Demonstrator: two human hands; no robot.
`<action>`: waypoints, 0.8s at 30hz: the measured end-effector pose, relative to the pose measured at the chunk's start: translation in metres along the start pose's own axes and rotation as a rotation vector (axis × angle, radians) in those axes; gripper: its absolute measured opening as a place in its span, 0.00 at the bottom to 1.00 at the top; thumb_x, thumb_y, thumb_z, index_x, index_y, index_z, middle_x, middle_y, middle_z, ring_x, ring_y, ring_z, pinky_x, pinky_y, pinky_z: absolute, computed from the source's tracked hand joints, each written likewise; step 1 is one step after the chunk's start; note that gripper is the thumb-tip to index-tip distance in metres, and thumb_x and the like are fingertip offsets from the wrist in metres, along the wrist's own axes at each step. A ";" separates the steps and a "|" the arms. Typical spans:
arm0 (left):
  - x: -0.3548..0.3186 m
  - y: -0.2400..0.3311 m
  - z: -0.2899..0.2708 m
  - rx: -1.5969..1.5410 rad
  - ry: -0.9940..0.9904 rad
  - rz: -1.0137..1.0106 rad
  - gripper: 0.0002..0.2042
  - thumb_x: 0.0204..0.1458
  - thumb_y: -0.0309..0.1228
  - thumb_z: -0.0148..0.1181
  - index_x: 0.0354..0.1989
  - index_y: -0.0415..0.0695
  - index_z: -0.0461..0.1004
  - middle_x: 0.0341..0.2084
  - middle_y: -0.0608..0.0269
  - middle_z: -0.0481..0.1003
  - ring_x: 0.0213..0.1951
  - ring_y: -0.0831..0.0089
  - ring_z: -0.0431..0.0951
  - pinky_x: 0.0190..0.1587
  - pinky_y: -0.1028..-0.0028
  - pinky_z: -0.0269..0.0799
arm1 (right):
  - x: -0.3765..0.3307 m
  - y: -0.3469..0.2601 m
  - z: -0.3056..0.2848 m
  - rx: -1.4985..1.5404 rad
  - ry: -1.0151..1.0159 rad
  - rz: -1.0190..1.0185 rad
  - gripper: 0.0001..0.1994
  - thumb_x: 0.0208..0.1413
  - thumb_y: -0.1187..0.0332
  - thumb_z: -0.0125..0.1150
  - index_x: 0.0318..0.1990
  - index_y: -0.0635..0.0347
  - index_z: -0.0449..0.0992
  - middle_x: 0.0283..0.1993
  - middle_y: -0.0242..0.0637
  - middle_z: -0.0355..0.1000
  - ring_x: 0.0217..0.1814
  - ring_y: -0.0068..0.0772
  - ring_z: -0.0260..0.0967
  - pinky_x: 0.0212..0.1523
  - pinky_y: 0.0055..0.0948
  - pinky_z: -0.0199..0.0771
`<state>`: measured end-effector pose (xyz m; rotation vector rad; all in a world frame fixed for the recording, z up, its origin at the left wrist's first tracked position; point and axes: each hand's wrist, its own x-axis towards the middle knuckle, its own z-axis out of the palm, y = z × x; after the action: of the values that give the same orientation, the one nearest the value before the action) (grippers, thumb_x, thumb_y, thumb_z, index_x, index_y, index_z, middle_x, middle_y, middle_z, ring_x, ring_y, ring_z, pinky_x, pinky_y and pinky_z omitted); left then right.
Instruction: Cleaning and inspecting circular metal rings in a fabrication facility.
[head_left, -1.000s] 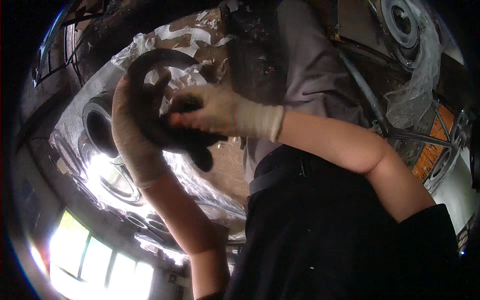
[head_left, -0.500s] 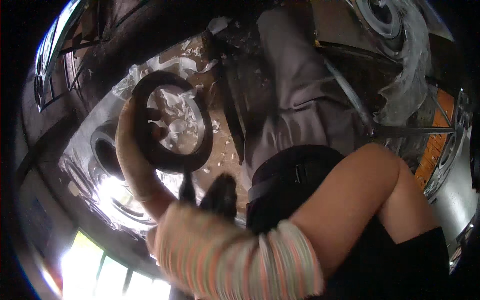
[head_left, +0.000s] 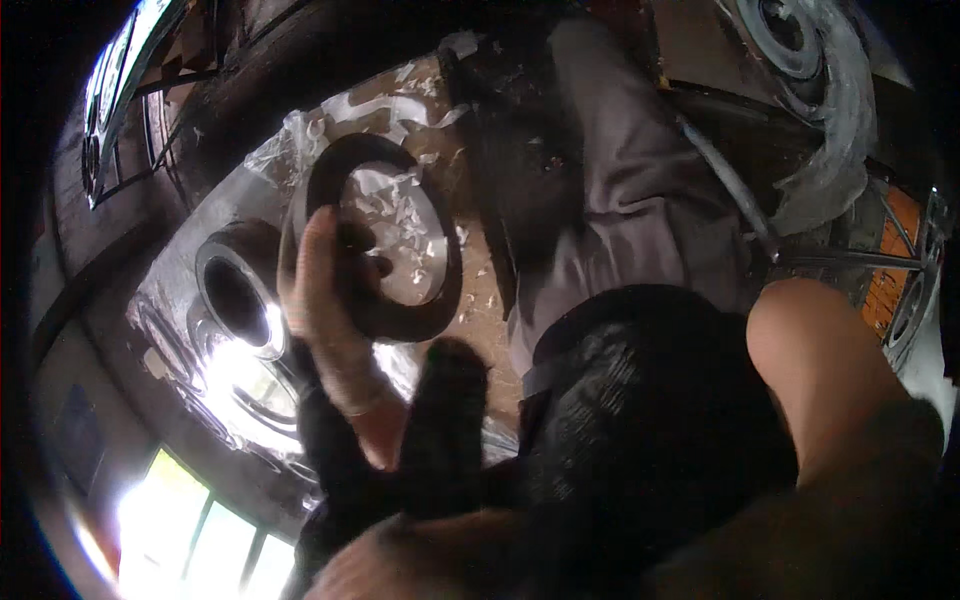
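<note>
My left hand [head_left: 325, 270], in a pale covering with dark fingertips, grips the near-left side of a thick dark ring [head_left: 440, 300]. Its fingertips curl through the ring's opening. Pale scraps show through that opening, on a brown board [head_left: 480, 350] behind it. Closer to me, my right hand [head_left: 445, 440] looks dark-gloved and blurred, with two fingers spread apart and nothing visible between them. It is below the ring and apart from it. The rest of that hand is smeared or lost in shadow.
A second dark ring [head_left: 240, 290] with a shiny inner edge lies left of my left hand, on clear plastic sheeting. My trouser leg [head_left: 640, 200] runs up the middle. A metal bar [head_left: 725, 180] and crumpled clear film [head_left: 835, 150] are at the right.
My right forearm and striped cuff have swung away from across the bottom, and the dark fingers now show more fully. The held ring sits slightly farther right as the whole view has shifted.
</note>
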<state>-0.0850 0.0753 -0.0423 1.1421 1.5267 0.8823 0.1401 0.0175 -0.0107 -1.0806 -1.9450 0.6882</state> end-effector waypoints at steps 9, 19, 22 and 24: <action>-0.026 -0.006 0.047 -0.016 0.308 -0.001 0.17 0.61 0.32 0.50 0.53 0.36 0.73 0.33 0.60 0.76 0.33 0.74 0.76 0.34 0.73 0.73 | 0.048 0.079 0.139 0.296 0.375 0.163 0.15 0.58 0.68 0.58 0.53 0.54 0.73 0.49 0.45 0.72 0.52 0.51 0.71 0.51 0.43 0.71; -0.041 -0.004 0.037 -0.215 0.454 -0.250 0.22 0.56 0.27 0.49 0.60 0.35 0.64 0.20 0.65 0.67 0.17 0.78 0.66 0.23 0.75 0.71 | 0.082 0.070 0.147 0.335 0.188 0.462 0.14 0.56 0.62 0.61 0.48 0.54 0.77 0.47 0.42 0.72 0.48 0.48 0.73 0.49 0.39 0.73; -0.044 -0.027 0.021 -0.228 0.437 -0.083 0.22 0.57 0.28 0.50 0.60 0.36 0.63 0.19 0.65 0.67 0.17 0.78 0.67 0.23 0.75 0.71 | 0.083 0.058 0.145 0.568 0.161 0.150 0.13 0.58 0.62 0.61 0.48 0.54 0.77 0.47 0.41 0.71 0.51 0.46 0.72 0.52 0.38 0.72; -0.042 -0.015 0.029 -0.215 0.400 -0.124 0.23 0.57 0.28 0.50 0.61 0.35 0.62 0.20 0.64 0.68 0.18 0.78 0.67 0.23 0.75 0.71 | 0.088 0.111 0.165 0.446 0.146 0.373 0.12 0.58 0.62 0.61 0.48 0.53 0.77 0.47 0.40 0.71 0.51 0.45 0.72 0.53 0.39 0.71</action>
<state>-0.0575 0.0308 -0.0512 0.7348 1.7502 1.2083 0.0222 0.1347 -0.1502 -1.1750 -1.3841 1.1480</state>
